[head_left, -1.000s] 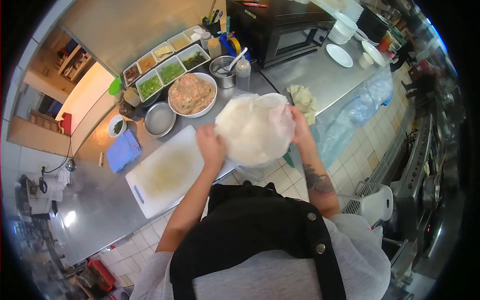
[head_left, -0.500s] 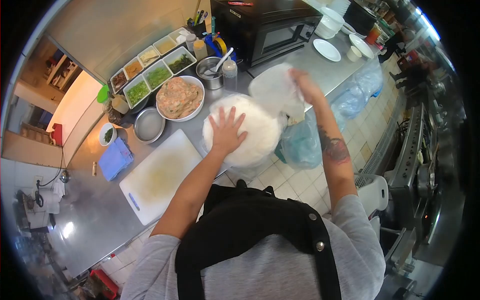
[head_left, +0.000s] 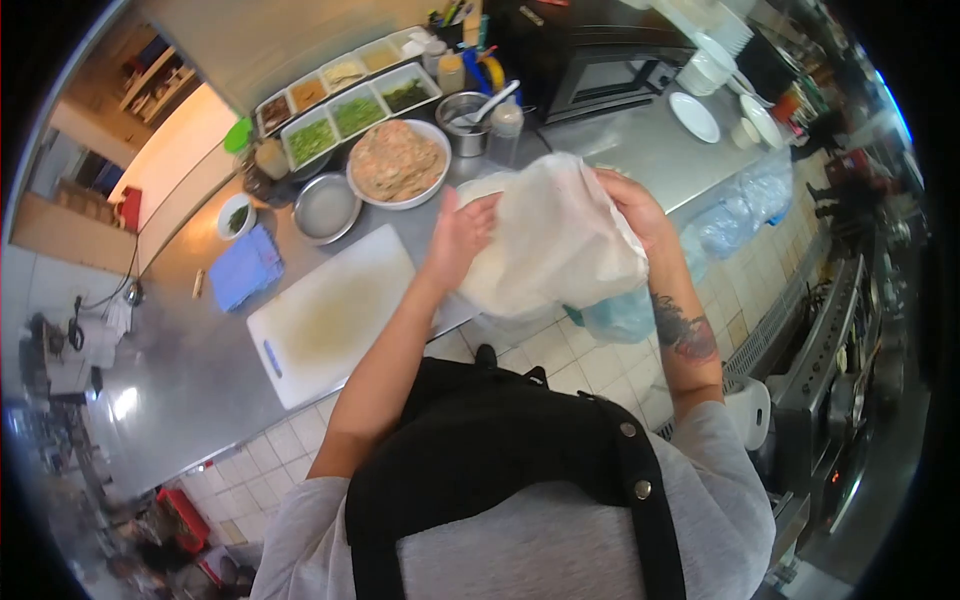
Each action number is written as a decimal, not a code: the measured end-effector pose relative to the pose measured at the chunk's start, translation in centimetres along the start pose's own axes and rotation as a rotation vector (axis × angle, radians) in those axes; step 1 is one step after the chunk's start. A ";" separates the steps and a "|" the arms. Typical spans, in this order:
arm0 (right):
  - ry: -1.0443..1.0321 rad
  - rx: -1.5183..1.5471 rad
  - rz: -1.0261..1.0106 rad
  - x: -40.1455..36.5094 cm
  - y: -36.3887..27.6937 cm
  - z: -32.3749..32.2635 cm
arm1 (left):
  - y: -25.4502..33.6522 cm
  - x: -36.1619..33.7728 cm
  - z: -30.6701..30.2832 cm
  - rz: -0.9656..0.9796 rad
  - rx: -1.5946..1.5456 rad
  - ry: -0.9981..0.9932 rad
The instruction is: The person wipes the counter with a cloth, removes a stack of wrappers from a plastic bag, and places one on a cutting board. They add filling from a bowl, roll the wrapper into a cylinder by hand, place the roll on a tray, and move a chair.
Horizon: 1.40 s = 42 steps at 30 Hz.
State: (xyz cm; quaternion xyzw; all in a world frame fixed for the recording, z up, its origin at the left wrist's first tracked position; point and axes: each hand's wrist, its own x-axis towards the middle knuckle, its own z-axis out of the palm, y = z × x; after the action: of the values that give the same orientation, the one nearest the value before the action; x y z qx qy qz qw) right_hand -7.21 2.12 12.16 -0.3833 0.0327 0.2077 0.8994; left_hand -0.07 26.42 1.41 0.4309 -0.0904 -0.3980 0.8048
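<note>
A thin white sheet (head_left: 570, 235) hangs lifted in front of me, with my right hand (head_left: 635, 205) closed on its upper right edge. Beside its left edge is my left hand (head_left: 463, 235), fingers apart and thumb raised; its fingertips are close to the sheet. Partly covered behind it lies the pale round stack (head_left: 485, 280) in clear plastic at the counter's edge. A white bowl of pinkish mince (head_left: 397, 162) stands on the counter just beyond my left hand. The white cutting board (head_left: 335, 315) lies to the left, stained yellowish in its middle.
Trays of chopped greens (head_left: 357, 113), a metal pot (head_left: 465, 122) with a spoon and a squeeze bottle (head_left: 505, 130) stand at the back. A metal bowl (head_left: 327, 208) and blue cloth (head_left: 245, 267) are left. A black oven (head_left: 620, 75) and white plate (head_left: 694, 117) are right.
The sheet has come toward me, over the stack, with my right hand. My left hand has lifted off the stack and turned on its side. The view has shifted slightly.
</note>
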 end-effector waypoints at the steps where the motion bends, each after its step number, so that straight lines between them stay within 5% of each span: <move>1: -0.039 0.259 0.046 0.7 1.6 1.1 | 3.0 -2.7 1.2 -0.044 -0.206 -0.174; 6: -0.025 0.340 0.211 5.0 13.7 1.2 | 4.8 -11.9 -5.2 -0.001 -0.512 -0.364; 8: -0.228 0.396 0.406 5.2 18.4 1.1 | 3.6 -15.1 -9.0 0.026 -0.186 0.107; 9: -0.237 0.406 0.420 5.0 20.0 2.4 | 3.3 -16.9 -10.5 0.026 -0.185 0.125; 11: -0.174 -0.373 0.436 5.1 22.3 5.0 | 3.1 -20.1 -12.8 0.008 -0.055 0.097; 15: -0.215 -0.575 0.358 8.3 23.1 6.4 | 5.7 -26.0 -12.8 0.014 -0.121 0.235; 17: -0.142 -0.552 0.346 11.1 21.3 7.3 | 6.1 -27.6 -13.4 0.099 -0.071 0.482; 21: 0.094 -0.919 0.165 18.0 23.0 6.3 | 4.1 -27.1 -19.6 0.114 0.026 0.618; 23: 0.152 -1.049 0.184 19.8 24.4 5.4 | 2.9 -26.5 -22.6 0.036 0.393 0.819; 27: 0.237 -1.346 0.066 19.9 25.4 5.9 | 2.9 -25.7 -23.8 0.033 0.464 0.823; 34: 0.294 -1.093 -0.305 16.3 20.5 11.2 | 10.6 -27.3 -19.5 0.408 0.501 0.694; 37: 0.187 -1.037 -0.410 14.9 20.9 10.4 | 10.3 -29.5 -18.4 0.493 0.925 0.547; 42: 0.248 -1.519 -0.641 15.5 26.8 5.2 | 1.9 -30.2 -19.5 0.423 1.559 0.424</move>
State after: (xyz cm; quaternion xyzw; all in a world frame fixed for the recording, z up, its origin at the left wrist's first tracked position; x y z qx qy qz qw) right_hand -4.26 27.79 -5.69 -0.8965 -0.1283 -0.1367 0.4014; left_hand -9.67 60.83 -3.09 0.9041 -0.2657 0.0276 0.3334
